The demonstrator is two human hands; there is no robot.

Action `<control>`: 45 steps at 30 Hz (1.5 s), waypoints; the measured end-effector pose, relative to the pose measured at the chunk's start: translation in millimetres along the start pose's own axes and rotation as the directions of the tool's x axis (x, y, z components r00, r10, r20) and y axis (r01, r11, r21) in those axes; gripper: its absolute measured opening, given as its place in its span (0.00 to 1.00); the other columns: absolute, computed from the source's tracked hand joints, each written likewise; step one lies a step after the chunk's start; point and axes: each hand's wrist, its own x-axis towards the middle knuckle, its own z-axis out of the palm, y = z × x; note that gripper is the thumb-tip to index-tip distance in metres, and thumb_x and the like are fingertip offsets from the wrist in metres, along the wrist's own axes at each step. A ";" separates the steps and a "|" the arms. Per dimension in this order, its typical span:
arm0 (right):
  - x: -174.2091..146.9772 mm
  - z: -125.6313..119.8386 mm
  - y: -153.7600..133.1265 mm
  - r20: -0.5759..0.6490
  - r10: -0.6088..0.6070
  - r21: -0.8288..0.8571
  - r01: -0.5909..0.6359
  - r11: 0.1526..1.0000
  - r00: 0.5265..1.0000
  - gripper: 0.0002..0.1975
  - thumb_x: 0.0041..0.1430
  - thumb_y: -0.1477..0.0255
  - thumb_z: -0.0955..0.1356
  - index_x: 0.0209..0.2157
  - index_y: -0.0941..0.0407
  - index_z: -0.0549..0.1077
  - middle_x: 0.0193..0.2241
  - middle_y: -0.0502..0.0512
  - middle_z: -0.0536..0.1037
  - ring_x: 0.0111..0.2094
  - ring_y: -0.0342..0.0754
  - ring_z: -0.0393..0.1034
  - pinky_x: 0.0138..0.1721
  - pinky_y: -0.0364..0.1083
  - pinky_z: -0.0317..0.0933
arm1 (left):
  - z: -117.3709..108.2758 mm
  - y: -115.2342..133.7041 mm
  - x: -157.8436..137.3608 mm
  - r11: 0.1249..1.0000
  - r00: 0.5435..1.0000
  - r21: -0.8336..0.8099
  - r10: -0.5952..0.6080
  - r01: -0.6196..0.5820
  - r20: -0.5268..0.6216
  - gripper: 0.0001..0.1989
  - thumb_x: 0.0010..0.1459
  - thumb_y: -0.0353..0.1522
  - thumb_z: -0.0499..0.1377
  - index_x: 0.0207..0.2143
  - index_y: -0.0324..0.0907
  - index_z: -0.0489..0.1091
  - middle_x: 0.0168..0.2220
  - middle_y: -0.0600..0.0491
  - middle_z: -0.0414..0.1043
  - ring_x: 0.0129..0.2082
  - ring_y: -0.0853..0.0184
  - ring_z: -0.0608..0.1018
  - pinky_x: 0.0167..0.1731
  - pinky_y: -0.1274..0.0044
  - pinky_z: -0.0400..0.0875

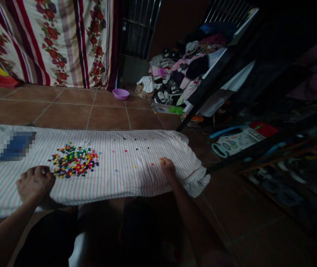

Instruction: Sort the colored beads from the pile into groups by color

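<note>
A striped white-and-pink cloth (136,174) lies spread on the tiled floor. On its left half sits a pile of several small coloured beads (73,160); a few stray beads (130,150) are scattered toward the right. My left hand (34,183) rests curled on the cloth just left of the pile, its fingers closed; anything inside is hidden. My right hand (167,167) reaches out over the cloth's right part, its fingertips pinched at a small yellow bead (162,160).
A purple bowl (120,94) stands on the brown tiles beyond the cloth. A heap of clothes (175,74) lies at the back right beside a dark frame. A floral curtain (50,40) hangs behind. A toy board (237,141) lies at the right.
</note>
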 end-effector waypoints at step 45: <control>9.1 -3.0 9.3 -0.050 0.192 0.259 -0.173 0.950 0.980 0.20 0.53 0.71 0.61 0.43 0.59 0.79 0.38 0.59 0.79 0.40 0.51 0.72 0.47 0.49 0.65 | 8.2 -11.3 0.9 0.975 0.984 -0.162 0.133 -0.151 -0.119 0.16 0.61 0.34 0.47 0.42 0.38 0.71 0.44 0.40 0.72 0.46 0.53 0.71 0.41 0.65 0.62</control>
